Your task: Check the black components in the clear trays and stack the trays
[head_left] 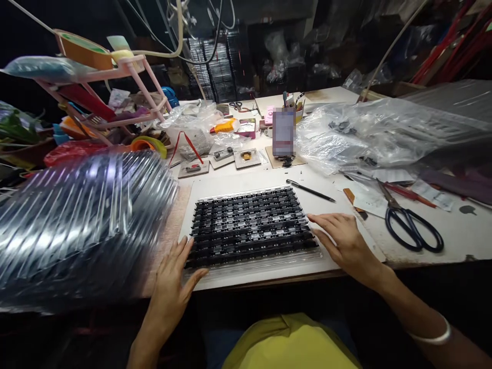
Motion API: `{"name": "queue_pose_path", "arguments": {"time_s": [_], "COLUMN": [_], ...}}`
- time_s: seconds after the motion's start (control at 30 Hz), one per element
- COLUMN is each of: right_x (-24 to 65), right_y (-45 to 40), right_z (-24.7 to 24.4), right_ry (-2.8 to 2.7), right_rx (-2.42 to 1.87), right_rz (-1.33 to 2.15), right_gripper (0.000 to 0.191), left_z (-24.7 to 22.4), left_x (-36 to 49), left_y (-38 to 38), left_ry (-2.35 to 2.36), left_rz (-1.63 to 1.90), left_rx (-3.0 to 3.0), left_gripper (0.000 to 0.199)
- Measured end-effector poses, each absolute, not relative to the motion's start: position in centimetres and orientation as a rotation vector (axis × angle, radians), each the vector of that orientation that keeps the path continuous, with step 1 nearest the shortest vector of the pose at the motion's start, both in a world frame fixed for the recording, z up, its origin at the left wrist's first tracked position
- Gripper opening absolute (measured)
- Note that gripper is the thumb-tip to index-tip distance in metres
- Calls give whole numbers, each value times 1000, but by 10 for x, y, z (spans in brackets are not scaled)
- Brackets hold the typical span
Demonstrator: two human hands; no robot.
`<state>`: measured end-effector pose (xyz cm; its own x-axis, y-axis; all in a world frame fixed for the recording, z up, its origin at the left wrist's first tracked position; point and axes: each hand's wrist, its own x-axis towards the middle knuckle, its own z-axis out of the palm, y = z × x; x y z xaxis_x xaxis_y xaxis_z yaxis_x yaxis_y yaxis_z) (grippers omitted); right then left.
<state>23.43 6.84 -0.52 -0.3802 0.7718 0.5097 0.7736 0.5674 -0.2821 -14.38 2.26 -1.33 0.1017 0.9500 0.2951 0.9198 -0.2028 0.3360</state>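
A clear plastic tray lies flat on a white board at the table's front. Rows of small black parts, which look like connectors, fill it. My left hand is at the tray's left front corner, thumb and fingers apart along its edge. At the right edge is my right hand, fingers stretched toward the tray with the fingertips at its rim. Neither hand is closed around anything. Whether the fingertips press on the rim, I cannot tell.
Stacked clear trays stand on the left beside a pink rack. A black pen lies behind the tray. To the right are scissors and plastic bags. Small square blocks and a phone-like screen stand behind.
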Motion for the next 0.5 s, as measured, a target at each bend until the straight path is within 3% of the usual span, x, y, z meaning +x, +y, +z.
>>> {"name": "queue_pose_path", "arguments": {"time_s": [0.17,0.33,0.5], "right_x": [193,151,142], "right_y": [118,146,149], "right_z": [24,28,24], "right_ry": [-2456,-2689,-2721], "right_rx": [-1109,-1178,-1207], "right_rz": [75,28,26], "right_gripper": [16,9,10], "left_z": [25,28,27], "left_x": [-85,-40,-30], "left_y": [68,121,140], "left_ry": [1609,1419,1431], "left_rz": [864,669,746], "left_rx": [2454,2572,2531], "left_gripper": [21,19,20]}}
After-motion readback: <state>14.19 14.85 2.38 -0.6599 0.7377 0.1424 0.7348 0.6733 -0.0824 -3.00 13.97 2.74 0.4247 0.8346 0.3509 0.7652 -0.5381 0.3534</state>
